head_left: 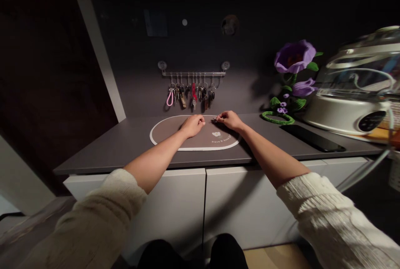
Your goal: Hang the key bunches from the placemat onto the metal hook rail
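An oval brown mat (165,133) with a white rim and a small printed figure lies on the dark counter. Over its middle is my left hand (193,126), fingers curled inward; whatever they may hold is hidden. My right hand (229,120) pinches a small shiny metal piece (215,120) at the mat's back right, too small to name for certain. Behind both hands, a clear rack (193,73) on the wall carries several bunches of keys (182,96). One bunch has a pink loop (170,97), another a red strap (194,90).
A black phone (312,138) lies on the counter to the right. Beyond it stand purple fabric flowers (295,56) with a green ring base (277,118) and a white appliance with a clear body (346,110). White cabinet doors (175,202) sit below the counter edge.
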{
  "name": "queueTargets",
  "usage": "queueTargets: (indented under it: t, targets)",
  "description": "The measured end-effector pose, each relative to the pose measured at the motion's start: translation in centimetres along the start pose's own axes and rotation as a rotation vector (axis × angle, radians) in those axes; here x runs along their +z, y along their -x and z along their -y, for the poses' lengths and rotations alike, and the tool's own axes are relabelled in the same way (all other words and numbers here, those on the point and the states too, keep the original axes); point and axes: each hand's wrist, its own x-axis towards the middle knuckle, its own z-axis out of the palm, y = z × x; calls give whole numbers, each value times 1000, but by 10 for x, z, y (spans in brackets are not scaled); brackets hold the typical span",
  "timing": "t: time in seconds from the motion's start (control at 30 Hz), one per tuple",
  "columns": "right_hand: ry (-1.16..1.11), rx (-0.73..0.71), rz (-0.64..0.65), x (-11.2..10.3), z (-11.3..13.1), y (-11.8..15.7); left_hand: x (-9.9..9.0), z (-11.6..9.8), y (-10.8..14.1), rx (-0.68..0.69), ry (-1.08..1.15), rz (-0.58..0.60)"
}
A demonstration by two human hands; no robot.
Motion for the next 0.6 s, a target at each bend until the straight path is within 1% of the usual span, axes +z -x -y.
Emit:
queueTargets:
  t: [0.1, 0.2, 0.33, 0.47, 0.6]
  targets:
    - [-153, 30, -11, 0, 2, 1, 0, 0, 0, 3, 10, -7]
    - [-342, 90, -30, -1, 7, 2, 0, 1, 0, 7, 17, -9]
    - [-528, 155, -97, -3, 12, 2, 2, 2, 0, 14, 13, -13]
    - [-684, 157, -158, -3, 10, -1, 2, 2, 0, 8, 14, -19]
    - [-795, 152, -164, -1, 5, -4, 1, 0, 1, -1, 19, -18]
